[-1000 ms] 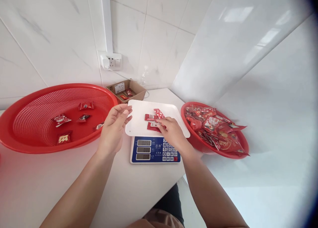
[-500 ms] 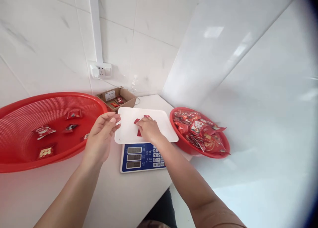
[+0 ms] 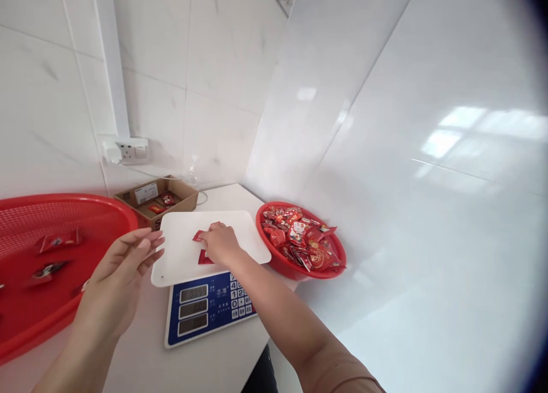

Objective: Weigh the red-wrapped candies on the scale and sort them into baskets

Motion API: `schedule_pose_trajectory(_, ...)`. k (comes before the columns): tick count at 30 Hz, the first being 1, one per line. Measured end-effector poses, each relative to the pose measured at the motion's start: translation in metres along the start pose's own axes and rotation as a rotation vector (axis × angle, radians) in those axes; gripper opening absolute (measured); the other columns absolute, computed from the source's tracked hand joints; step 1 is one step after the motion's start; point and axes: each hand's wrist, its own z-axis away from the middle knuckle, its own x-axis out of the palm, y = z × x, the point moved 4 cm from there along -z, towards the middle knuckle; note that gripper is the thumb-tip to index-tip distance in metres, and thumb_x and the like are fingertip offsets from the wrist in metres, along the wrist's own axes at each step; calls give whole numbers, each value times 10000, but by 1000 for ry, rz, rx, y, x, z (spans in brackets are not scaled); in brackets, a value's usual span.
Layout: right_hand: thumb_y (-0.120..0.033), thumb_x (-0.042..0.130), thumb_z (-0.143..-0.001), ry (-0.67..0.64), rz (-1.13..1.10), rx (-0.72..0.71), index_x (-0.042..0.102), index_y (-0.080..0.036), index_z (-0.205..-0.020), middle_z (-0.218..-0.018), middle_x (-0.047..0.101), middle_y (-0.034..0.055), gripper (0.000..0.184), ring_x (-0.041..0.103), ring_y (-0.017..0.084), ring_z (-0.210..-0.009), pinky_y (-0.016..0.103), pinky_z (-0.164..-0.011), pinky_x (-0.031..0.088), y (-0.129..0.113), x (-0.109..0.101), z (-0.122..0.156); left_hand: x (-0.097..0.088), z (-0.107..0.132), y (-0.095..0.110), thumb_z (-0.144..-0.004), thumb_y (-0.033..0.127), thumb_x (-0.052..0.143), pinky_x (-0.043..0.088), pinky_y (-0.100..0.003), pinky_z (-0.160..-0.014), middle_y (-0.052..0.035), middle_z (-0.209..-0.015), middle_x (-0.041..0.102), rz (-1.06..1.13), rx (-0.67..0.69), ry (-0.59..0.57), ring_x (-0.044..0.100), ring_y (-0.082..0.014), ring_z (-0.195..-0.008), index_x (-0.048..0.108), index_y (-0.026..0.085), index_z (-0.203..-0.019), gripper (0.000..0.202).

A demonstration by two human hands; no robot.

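My right hand (image 3: 219, 245) lies on the white tray (image 3: 180, 256) of a blue digital scale (image 3: 205, 310), its fingers curled over a few red candy packets (image 3: 204, 258). What the fingers actually grip is hidden under the hand. My left hand (image 3: 120, 270) hovers open, palm turned right, just left of the tray's edge and holds nothing. A small red basket (image 3: 334, 267) heaped with red candy packets sits right of the scale.
A large red mesh basket (image 3: 55, 210) with a few packets stands at the left. Behind the tray is an open cardboard box (image 3: 180, 193) holding red packets. A wall socket (image 3: 128, 150) is on the tiled wall. The white counter ends at a corner near the small basket.
The view has swung right and up. My right hand slid leftwards across the tray, gathering the packets under it. My left hand stayed open beside the tray.
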Motion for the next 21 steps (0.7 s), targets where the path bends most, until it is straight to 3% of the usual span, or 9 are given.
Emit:
schedule_pose_trajectory(4,-159,548,-838,-3,-50,-137,704,-253,-1062,-1162,660,33,289,581,182,-1082,270,-905,434,1,-2,1,-1,0,2,-538,446,857,443,-299,-918,35,-918,696,-17,-10,20,577,-188,-1014,691,296,-861,393)
schedule_pose_trajectory(7,-173,508,-890,96,-158,-171,702,-293,-1036,-1187,665,-55,271,578,101,-1104,188,-923,418,18,-16,9,-2,0,3,-551,445,852,428,-335,-965,39,-910,699,-16,-7,20,570,-206,-1044,696,308,-849,364)
schedule_pose_trajectory(9,-175,464,-916,201,-172,-64,674,-289,-1099,-1222,649,-61,301,562,89,-1134,188,-960,400,45,-32,16,-3,-1,3,-591,443,832,409,-364,-1004,46,-909,699,-20,-7,19,566,-212,-1062,698,318,-845,313)
schedule_pose_trajectory(11,-175,420,-930,243,-136,57,623,-225,-1197,-1267,627,12,339,557,120,-1152,235,-989,392,82,-47,24,-5,-2,2,-623,437,814,389,-387,-1036,51,-916,700,-21,-3,14,563,-216,-1073,699,327,-847,275)
schedule_pose_trajectory(14,-184,467,-894,225,-57,273,627,-170,-1184,-1231,642,112,331,599,194,-1097,315,-941,434,142,-62,41,-7,-4,1,-617,431,817,367,-411,-1063,51,-928,703,-9,0,11,560,-227,-1084,701,330,-846,276)
schedule_pose_trajectory(17,-174,538,-835,183,29,471,632,-157,-1163,-1215,641,161,342,608,234,-1079,348,-890,455,190,-65,64,-9,-6,-1,-617,429,813,365,-422,-1071,47,-947,707,-9,-5,11,558,-241,-1103,704,331,-850,276)
schedule_pose_trajectory(21,-181,573,-800,137,95,601,660,-168,-1087,-1138,673,157,300,637,237,-1004,329,-809,474,221,-58,94,-9,-7,-1,-667,402,781,420,-375,-1028,62,-944,711,-27,3,23,576,-225,-1094,703,345,-849,206)
